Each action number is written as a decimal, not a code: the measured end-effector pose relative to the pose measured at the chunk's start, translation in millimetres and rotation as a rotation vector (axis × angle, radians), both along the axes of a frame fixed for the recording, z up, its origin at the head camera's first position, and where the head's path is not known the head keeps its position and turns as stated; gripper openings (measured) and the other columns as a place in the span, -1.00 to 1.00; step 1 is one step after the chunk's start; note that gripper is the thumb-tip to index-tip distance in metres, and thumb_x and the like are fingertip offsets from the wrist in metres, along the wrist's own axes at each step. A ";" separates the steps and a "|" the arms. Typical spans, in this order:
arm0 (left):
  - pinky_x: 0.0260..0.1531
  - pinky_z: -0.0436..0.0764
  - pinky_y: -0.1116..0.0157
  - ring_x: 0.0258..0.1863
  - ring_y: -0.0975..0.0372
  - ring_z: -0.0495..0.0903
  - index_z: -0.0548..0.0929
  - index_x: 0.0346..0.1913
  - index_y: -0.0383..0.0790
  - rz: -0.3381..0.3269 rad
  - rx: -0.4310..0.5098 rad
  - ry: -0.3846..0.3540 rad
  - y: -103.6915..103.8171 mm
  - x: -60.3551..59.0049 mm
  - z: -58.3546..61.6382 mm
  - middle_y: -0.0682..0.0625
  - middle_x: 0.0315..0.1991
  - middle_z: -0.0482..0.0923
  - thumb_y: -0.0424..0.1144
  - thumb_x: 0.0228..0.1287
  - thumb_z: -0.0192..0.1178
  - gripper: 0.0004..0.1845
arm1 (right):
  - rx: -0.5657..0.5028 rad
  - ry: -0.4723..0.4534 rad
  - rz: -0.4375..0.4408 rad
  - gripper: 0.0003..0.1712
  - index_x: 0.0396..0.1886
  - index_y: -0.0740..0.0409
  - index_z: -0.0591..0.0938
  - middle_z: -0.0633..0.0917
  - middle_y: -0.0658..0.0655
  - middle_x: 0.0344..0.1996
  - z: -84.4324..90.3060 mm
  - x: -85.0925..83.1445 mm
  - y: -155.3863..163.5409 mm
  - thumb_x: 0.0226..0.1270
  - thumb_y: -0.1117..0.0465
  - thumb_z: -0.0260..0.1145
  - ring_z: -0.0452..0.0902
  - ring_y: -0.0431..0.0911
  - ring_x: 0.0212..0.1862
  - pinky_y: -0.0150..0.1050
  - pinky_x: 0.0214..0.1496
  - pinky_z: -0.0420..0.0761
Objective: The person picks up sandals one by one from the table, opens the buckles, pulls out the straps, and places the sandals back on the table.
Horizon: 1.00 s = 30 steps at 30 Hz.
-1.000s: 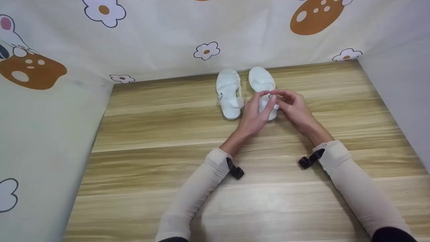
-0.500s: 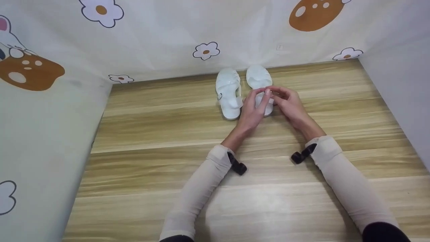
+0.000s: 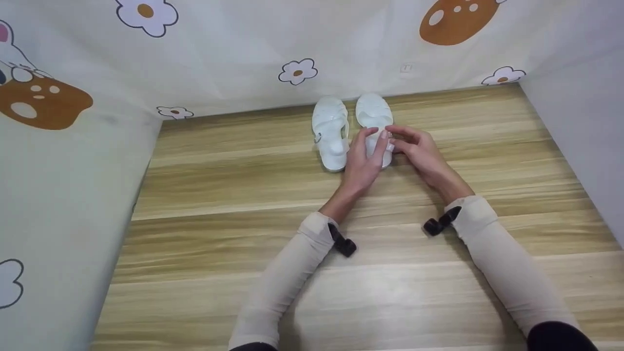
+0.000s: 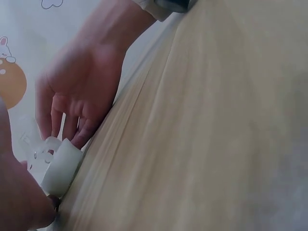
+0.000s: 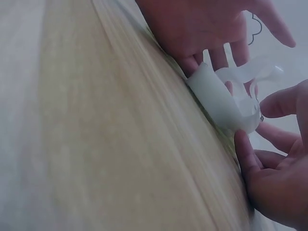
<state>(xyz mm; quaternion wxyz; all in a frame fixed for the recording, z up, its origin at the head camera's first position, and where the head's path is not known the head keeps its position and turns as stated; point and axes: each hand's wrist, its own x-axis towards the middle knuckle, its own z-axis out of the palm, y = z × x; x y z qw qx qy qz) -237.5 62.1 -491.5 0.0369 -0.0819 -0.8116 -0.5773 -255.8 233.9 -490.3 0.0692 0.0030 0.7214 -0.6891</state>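
Note:
Two white sandals stand side by side on the wood-patterned floor, the left sandal point(image 3: 331, 134) and the right sandal point(image 3: 374, 111). My left hand point(image 3: 360, 168) lies along the right sandal's inner side, thumb straight and away from the forefinger. My right hand point(image 3: 426, 153) pinches that sandal's side near a small metal buckle point(image 5: 262, 117), with thumb and forefinger bent. In the right wrist view, a loose translucent strap point(image 5: 262, 68) loops up above the heel point(image 5: 214, 94). Fingers hide part of the buckle and strap.
Behind the sandal toes rises a pale wall point(image 3: 234, 63) printed with flowers and brown shapes. Side walls border the wooden floor point(image 3: 234, 234) on the left and right. A black strap-on device point(image 3: 343, 241) sits at the left cuff, another device point(image 3: 438, 222) at the right.
Both hands and the right sandal have shifted slightly left. My left forefinger has parted from the right fingertips since half a second ago. The left sandal stays in place.

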 end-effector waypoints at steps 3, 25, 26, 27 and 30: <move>0.57 0.39 0.09 0.51 0.07 0.49 0.56 0.39 -0.14 0.003 -0.015 0.017 1.0 2.5 2.4 -0.12 0.44 0.57 0.24 0.65 0.02 -0.41 | 0.013 0.007 0.001 -0.47 0.46 0.22 0.60 0.64 0.20 0.42 1.0 -0.5 0.9 0.56 0.27 0.33 0.63 -0.21 0.22 -0.43 0.13 0.67; 0.59 0.44 0.13 0.54 0.11 0.48 0.61 0.38 -0.25 -0.152 0.133 0.108 -18.9 7.8 44.0 -0.19 0.45 0.59 -0.19 0.62 0.23 -0.59 | 0.005 0.078 -0.175 -0.56 0.36 0.27 0.63 0.66 0.23 0.33 16.5 -0.6 -2.4 0.55 0.32 0.25 0.60 -0.06 0.21 -0.36 0.14 0.59; 0.56 0.48 0.13 0.50 0.13 0.52 0.62 0.36 -0.26 -0.162 0.173 0.121 -20.7 7.0 47.3 -0.18 0.41 0.62 -0.24 0.60 0.24 -0.61 | 0.013 0.100 -0.181 -0.57 0.35 0.27 0.63 0.66 0.24 0.32 18.8 -0.2 -3.0 0.55 0.33 0.24 0.59 -0.02 0.24 -0.37 0.16 0.59; 0.54 0.50 0.14 0.46 0.14 0.55 0.62 0.35 -0.28 -0.170 0.209 0.132 -23.0 6.1 50.3 -0.18 0.38 0.64 -0.28 0.59 0.24 -0.63 | 0.019 0.120 -0.179 -0.58 0.34 0.27 0.64 0.66 0.25 0.32 21.4 0.6 -3.9 0.56 0.33 0.24 0.58 0.02 0.27 -0.38 0.18 0.59; 0.51 0.53 0.17 0.43 0.16 0.57 0.64 0.31 -0.29 -0.156 0.269 0.168 -32.0 2.5 57.5 -0.16 0.34 0.66 -0.35 0.58 0.23 -0.66 | 0.028 0.182 -0.160 -0.61 0.32 0.27 0.65 0.66 0.29 0.31 30.2 4.4 -9.0 0.58 0.34 0.24 0.57 0.09 0.34 -0.40 0.24 0.59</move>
